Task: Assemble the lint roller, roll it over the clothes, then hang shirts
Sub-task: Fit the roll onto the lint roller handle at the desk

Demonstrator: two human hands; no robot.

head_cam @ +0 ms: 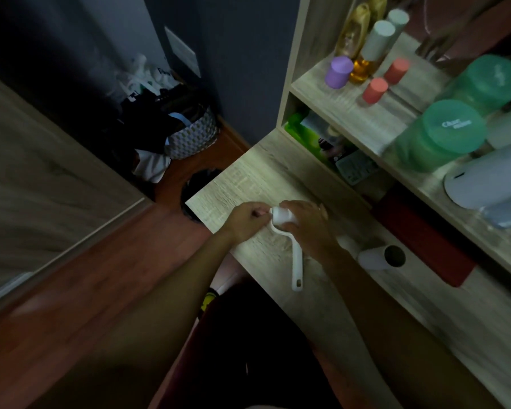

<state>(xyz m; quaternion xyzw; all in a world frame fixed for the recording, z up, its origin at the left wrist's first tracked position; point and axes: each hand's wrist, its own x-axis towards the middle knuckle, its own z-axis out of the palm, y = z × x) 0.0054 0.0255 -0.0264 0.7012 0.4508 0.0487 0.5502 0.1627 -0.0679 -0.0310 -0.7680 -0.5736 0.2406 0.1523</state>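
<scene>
Hands gripping lint roller, spare roll beside, red box behind

I am reading only one bit of print; white lettering is sitting on the lid of the nearer green jar on the shelf, looking like "Clean"; the smaller line beneath is blurring out.

White lint roller, pale woodgrain desk, 2 teal jars, red-brown floor.

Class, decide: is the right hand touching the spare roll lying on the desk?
Apart. The head view shows the right hand gripping the lint roller, with bare desk before the spare roll.
</scene>
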